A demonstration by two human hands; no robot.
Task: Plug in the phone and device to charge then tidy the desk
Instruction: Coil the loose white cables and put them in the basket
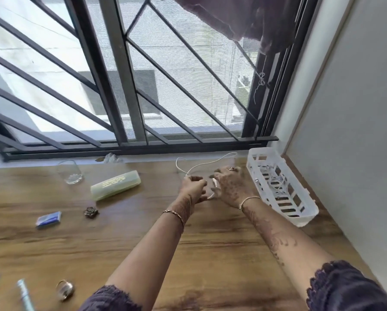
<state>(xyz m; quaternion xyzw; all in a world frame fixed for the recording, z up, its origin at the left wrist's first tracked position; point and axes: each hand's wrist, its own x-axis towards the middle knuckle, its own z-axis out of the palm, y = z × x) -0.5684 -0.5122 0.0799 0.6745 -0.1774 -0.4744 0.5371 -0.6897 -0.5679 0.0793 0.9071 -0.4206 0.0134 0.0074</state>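
A thin white cable [207,162] loops over the wooden desk [120,239] toward the window. My left hand [193,189] pinches one stretch of it, fingers curled. My right hand [229,186] holds the cable's white end close by, a short gap between the two hands. A white slatted plastic basket [300,217] lies to the right against the wall, with another bundle of white cable [275,181] inside. No phone is in view.
On the desk's left lie a drinking glass [70,171], a pale green case [115,185], a blue eraser-like block [48,219], a small dark clip [90,212], a ring-like object [65,289] and a pen [26,295]. A barred window [120,86] runs behind; crumpled paper [111,158] sits on its sill.
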